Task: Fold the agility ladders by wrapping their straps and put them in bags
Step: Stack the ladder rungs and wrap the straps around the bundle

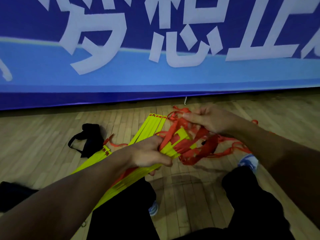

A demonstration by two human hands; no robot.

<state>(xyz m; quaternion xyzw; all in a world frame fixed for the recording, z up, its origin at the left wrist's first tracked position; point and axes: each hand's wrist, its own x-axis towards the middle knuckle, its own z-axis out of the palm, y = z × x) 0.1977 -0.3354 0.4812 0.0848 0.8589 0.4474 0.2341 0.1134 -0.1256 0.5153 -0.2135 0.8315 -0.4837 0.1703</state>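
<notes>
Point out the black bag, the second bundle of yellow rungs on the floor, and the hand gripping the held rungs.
black bag (91,135), head view, on its dark body left of the rungs.
floor rung bundle (150,127), head view, on the yellow slats' middle.
left hand (149,151), head view, on the back of the hand.

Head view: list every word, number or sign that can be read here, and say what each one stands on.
"想": large white character on the blue banner, complete and legible.
The character left of it: cut off at the top edge, not readable for sure.
The character right of it: cut off at the top and right edges, not readable for sure.
Yellow rungs, red straps, black bag: no print visible.
</notes>
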